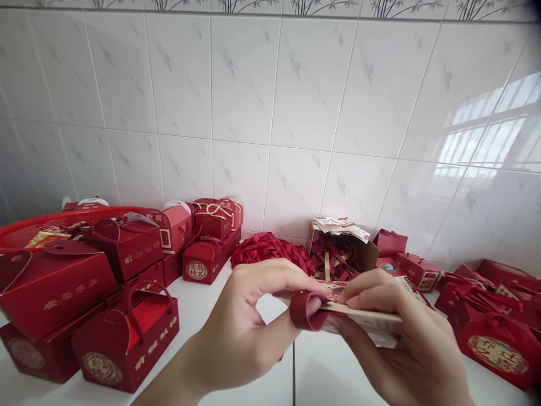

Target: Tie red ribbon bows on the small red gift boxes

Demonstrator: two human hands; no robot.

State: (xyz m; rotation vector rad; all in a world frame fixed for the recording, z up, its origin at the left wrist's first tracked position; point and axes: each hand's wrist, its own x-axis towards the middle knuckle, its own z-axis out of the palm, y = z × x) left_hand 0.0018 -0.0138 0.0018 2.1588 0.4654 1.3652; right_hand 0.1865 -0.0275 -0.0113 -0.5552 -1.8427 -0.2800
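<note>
1. The person's left hand (pixel 257 318) pinches a dark red ribbon (pixel 301 320) with thumb and forefinger; the ribbon bends into a small loop around the thumb tip.
2. The right hand (pixel 408 327) grips a printed card piece (pixel 367 318) edge-on, fingers on top and thumb underneath. Whether it is one layer or several cannot be told.
3. Ribbon and card piece meet between the two hands, raised above the white table (pixel 319 380), the loop at the card's left end.
4. Beyond the hands, a heap of red ribbons (pixel 270 251) lies beside an open cardboard box (pixel 372 256), which holds more ribbons; loose printed cards (pixel 340 225) rest across its top.
5. To the left, dark red gift boxes (pixel 127 338) with gold print stand stacked, some with rope handles, near a red plastic basket (pixel 19 232).
6. To the right sits a red box with a gold medallion (pixel 496 352), a ribbon over its top, more boxes behind.
7. A tiled wall (pixel 245 96) rises behind the table.
</note>
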